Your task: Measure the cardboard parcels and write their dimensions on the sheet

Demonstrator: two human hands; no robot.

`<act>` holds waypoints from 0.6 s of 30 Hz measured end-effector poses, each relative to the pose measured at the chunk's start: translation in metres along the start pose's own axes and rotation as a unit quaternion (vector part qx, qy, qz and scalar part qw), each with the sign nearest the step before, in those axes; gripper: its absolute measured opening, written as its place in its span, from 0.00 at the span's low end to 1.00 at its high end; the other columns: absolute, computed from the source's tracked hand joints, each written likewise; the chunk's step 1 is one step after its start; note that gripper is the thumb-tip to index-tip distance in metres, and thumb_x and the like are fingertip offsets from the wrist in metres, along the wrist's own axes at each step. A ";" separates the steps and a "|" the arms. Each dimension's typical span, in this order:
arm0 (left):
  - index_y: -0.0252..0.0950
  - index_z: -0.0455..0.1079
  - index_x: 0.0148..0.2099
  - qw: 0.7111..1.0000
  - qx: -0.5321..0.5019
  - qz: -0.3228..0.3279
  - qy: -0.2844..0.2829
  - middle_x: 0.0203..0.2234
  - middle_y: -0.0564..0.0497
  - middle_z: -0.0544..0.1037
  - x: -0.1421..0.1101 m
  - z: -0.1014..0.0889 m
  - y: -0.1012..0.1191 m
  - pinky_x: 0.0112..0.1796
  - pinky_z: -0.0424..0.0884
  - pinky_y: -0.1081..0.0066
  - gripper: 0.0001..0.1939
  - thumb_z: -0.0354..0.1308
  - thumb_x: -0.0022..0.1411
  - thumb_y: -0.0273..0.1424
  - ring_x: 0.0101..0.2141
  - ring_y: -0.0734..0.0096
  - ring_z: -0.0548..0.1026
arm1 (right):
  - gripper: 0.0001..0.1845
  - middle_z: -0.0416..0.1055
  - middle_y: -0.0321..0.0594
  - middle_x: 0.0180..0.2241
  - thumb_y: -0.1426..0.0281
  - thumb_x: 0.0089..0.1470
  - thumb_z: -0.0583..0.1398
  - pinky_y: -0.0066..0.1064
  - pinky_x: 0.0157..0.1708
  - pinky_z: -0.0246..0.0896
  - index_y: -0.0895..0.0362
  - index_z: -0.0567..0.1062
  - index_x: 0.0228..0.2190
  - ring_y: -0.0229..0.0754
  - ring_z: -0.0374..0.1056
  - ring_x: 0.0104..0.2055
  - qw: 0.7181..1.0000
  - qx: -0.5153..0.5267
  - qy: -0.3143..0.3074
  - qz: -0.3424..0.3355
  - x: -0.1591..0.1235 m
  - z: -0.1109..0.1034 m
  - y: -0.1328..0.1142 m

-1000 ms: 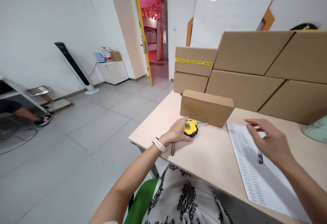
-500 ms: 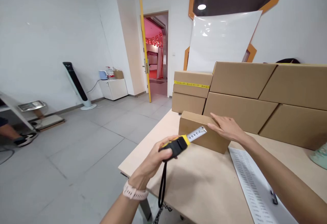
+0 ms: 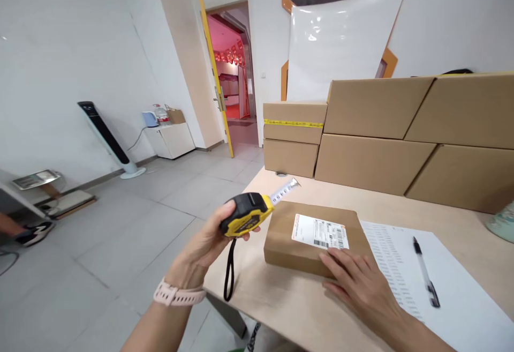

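My left hand (image 3: 209,245) is closed round a black and yellow tape measure (image 3: 247,215), held up over the table's left edge. A short length of its blade (image 3: 284,191) sticks out to the upper right, and a black wrist strap (image 3: 229,274) dangles below. On the table in front of me a small brown cardboard box (image 3: 281,234) lies flat, with a white shipping label (image 3: 319,231) facing up. My right hand (image 3: 359,277) rests on the box's near edge, fingers stretched out over the top and thumb lower at its front side.
Printed sheets (image 3: 409,266) lie right of the box, with a pen (image 3: 426,274) on them. Larger cardboard boxes (image 3: 373,162) are stacked along the table's back. A greenish object (image 3: 501,229) stands at the right edge. On the floor at left are a scale (image 3: 72,202) and a tower fan (image 3: 108,137).
The small box has gone from standing on its side to lying flat, label up. My right hand has come down to its near edge. The tape measure has moved left and turned.
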State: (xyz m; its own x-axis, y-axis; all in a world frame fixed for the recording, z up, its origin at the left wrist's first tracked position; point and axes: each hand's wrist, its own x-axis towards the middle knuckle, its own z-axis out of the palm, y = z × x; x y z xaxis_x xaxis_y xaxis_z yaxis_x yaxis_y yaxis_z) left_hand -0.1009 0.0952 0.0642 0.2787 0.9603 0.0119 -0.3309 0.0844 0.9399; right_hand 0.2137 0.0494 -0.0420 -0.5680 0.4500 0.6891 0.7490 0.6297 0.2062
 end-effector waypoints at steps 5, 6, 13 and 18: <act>0.31 0.69 0.49 0.978 0.117 -0.062 -0.160 0.37 0.41 0.77 0.019 0.019 -0.003 0.26 0.69 0.72 0.24 0.58 0.58 0.44 0.32 0.64 0.76 | 0.14 0.73 0.43 0.45 0.65 0.60 0.55 0.33 0.35 0.68 0.50 0.68 0.48 0.44 0.70 0.44 0.912 0.241 0.015 0.333 0.009 -0.021 0.025; 0.32 0.68 0.49 0.974 0.128 -0.076 -0.173 0.36 0.41 0.77 0.024 0.025 -0.005 0.25 0.69 0.72 0.23 0.58 0.58 0.44 0.31 0.65 0.76 | 0.17 0.72 0.42 0.48 0.63 0.60 0.56 0.33 0.36 0.69 0.48 0.66 0.50 0.44 0.70 0.45 0.883 0.292 0.009 0.366 0.013 -0.025 0.031; 0.33 0.66 0.47 0.955 0.141 -0.168 -0.202 0.36 0.42 0.77 0.054 0.056 -0.025 0.24 0.69 0.74 0.24 0.62 0.54 0.45 0.30 0.66 0.76 | 0.17 0.76 0.38 0.43 0.61 0.52 0.64 0.36 0.43 0.67 0.45 0.75 0.45 0.44 0.71 0.43 0.847 0.399 -0.060 0.347 0.030 -0.036 0.049; 0.33 0.65 0.48 0.946 0.161 -0.184 -0.214 0.35 0.42 0.78 0.060 0.056 -0.024 0.22 0.69 0.75 0.25 0.61 0.55 0.46 0.28 0.68 0.76 | 0.08 0.76 0.38 0.36 0.61 0.52 0.63 0.34 0.37 0.66 0.48 0.80 0.33 0.42 0.71 0.37 0.852 0.412 -0.058 0.317 0.037 -0.040 0.056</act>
State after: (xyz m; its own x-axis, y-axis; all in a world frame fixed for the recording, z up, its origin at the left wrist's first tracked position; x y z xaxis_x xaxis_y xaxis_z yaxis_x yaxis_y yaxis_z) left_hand -0.0252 0.1360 0.0614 0.6831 0.6812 -0.2633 0.1318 0.2397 0.9619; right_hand 0.2479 0.0763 0.0228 -0.2030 0.8951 0.3970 0.4517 0.4453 -0.7731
